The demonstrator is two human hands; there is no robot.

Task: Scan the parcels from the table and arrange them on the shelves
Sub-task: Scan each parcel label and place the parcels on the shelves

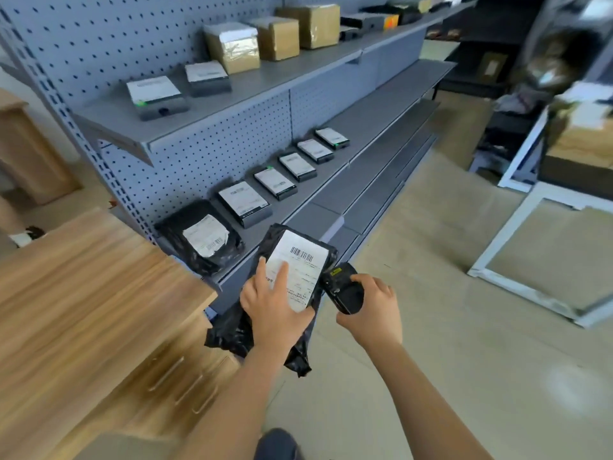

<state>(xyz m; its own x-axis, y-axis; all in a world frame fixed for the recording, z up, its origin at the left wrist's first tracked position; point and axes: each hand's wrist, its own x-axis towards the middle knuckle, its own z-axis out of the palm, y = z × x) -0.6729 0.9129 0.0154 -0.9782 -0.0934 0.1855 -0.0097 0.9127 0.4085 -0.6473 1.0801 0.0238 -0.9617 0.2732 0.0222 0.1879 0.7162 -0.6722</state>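
Note:
My left hand [270, 305] holds a black plastic parcel [282, 247] with a white barcode label, label side up, in front of the lower shelf [371, 134]. Two fingers lie on the label and the thumb wraps its right edge. My right hand [373, 308] grips a black handheld scanner [343, 287] just right of the parcel, its head pointing toward the label. Another black bagged parcel [202, 239] lies at the left end of the lower shelf, followed by a row of several flat labelled boxes [245, 202].
The upper shelf [252, 84] carries two flat labelled boxes and several brown cartons. A wooden table [83, 293] stands at my left against the shelf end. A white metal frame [527, 240] lies on the floor at right, near cluttered dark racks.

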